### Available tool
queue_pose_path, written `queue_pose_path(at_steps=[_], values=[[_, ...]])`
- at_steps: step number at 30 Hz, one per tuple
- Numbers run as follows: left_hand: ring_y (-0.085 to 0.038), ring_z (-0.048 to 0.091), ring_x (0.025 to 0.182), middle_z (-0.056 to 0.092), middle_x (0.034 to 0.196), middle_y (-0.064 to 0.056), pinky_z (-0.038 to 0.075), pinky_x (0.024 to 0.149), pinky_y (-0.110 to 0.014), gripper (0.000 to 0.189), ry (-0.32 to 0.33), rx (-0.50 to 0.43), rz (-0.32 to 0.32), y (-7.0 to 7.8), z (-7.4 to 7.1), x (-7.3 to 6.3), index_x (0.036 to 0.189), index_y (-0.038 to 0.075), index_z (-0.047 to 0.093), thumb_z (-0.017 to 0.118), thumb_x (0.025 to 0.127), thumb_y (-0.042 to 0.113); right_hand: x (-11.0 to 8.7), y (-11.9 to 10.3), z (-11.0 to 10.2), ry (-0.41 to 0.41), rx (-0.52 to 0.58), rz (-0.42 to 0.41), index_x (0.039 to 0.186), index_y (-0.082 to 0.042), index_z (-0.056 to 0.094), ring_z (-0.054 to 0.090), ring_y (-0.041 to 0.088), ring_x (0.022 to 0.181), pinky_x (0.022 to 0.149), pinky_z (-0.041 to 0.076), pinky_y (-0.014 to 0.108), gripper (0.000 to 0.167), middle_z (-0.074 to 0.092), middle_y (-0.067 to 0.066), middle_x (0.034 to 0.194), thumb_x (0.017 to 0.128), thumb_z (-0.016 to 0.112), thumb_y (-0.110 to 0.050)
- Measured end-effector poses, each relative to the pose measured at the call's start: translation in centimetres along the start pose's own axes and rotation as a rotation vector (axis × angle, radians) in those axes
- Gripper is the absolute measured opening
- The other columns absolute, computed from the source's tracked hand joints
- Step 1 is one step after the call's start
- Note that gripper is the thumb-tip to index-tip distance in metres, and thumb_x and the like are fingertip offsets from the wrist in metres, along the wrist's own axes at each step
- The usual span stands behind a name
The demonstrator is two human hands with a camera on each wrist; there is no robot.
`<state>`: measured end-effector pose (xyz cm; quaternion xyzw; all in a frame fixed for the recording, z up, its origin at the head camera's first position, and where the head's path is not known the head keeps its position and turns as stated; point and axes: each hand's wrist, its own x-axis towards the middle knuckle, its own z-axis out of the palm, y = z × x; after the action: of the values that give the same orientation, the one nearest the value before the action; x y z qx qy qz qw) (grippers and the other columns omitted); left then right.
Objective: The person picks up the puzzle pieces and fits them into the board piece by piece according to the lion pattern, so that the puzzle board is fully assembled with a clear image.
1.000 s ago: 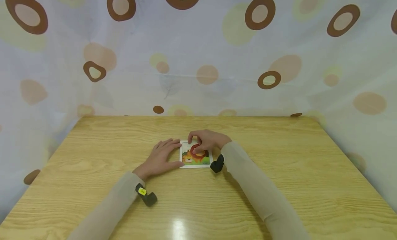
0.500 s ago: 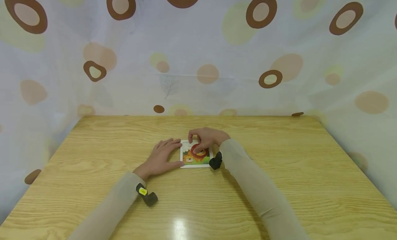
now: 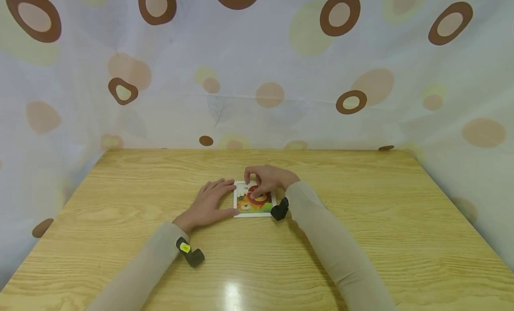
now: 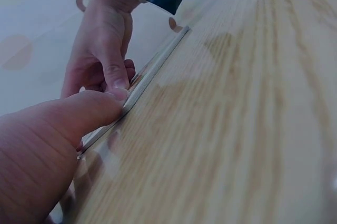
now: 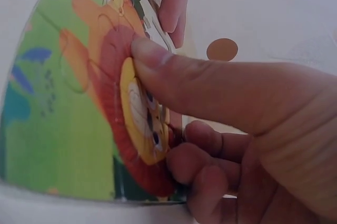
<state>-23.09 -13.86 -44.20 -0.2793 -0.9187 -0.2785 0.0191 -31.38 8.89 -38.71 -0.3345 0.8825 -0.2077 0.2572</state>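
A small jigsaw puzzle (image 3: 255, 207) with a cartoon lion picture and a white border lies flat on the wooden table. Along its left edge rests my left hand (image 3: 207, 205), fingers stretched, thumb tip on the near left corner. My right hand (image 3: 271, 177) arches over the far right part. Its thumb (image 5: 158, 66) presses on the lion's red mane (image 5: 113, 66), while the other fingers curl down at the puzzle's far edge. Joint lines between pieces show in the right wrist view. The left wrist view sees the puzzle (image 4: 158, 66) edge-on, both thumbs at its rim.
The wooden table (image 3: 257, 266) stretches around the puzzle on all sides. Behind it and at both sides hangs a pale curtain (image 3: 241, 119) with brown and beige spots. Each wrist carries a black camera mount (image 3: 279, 209).
Both hands keep their places on the puzzle. My right wrist has shifted very slightly away from me; the right thumb stays on the mane.
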Motion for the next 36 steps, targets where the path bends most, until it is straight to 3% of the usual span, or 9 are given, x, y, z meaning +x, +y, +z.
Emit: queue_pose_path(at_steps=[11,19,23,29,36], values=[[-0.035,0.026,0.144,0.039,0.153,-0.008,0.013,0.116,-0.06,0.069,0.0,-0.002,0.005,0.0,-0.1,0.0,0.141,0.009,0.048,0.068,0.085,0.045,-0.4,0.5,0.5,0.071,0.062,-0.033,0.109,-0.015,0.05,0.047,0.014,0.055,0.058,0.043,0.025,0.033,0.05,0.002,0.068,0.086,0.073,-0.02],[-0.035,0.025,0.144,0.039,0.153,-0.009,0.013,0.116,-0.059,0.07,-0.008,-0.01,0.0,0.1,-0.2,0.0,0.141,0.009,0.048,0.068,0.085,0.045,-0.5,0.9,1.2,0.188,0.014,-0.111,0.105,-0.013,0.053,0.044,0.017,0.073,0.068,0.038,0.028,0.032,0.053,0.005,0.088,0.085,0.074,-0.027],[-0.035,0.025,0.144,0.038,0.153,-0.009,0.012,0.116,-0.06,0.07,-0.009,-0.013,-0.003,0.2,-0.3,0.0,0.141,0.008,0.047,0.068,0.085,0.044,-0.5,1.2,1.5,0.234,0.032,-0.142,0.105,-0.012,0.053,0.043,0.017,0.07,0.068,0.038,0.029,0.025,0.053,0.006,0.088,0.089,0.07,-0.024],[-0.035,0.025,0.144,0.038,0.153,-0.009,0.012,0.116,-0.059,0.07,-0.01,-0.007,-0.004,0.3,-0.2,0.1,0.141,0.009,0.048,0.068,0.085,0.044,-0.5,2.3,2.3,0.301,0.193,-0.1,0.105,-0.014,0.052,0.043,0.016,0.065,0.066,0.04,0.028,0.026,0.053,0.005,0.089,0.089,0.07,-0.024],[-0.036,0.026,0.143,0.039,0.152,-0.01,0.013,0.116,-0.06,0.069,-0.004,-0.007,-0.001,0.4,-0.2,0.0,0.141,0.007,0.048,0.068,0.085,0.043,-0.8,3.5,3.8,0.478,0.419,-0.08,0.104,-0.009,0.052,0.045,0.017,0.063,0.061,0.042,0.027,0.03,0.054,0.006,0.09,0.086,0.074,-0.018]])
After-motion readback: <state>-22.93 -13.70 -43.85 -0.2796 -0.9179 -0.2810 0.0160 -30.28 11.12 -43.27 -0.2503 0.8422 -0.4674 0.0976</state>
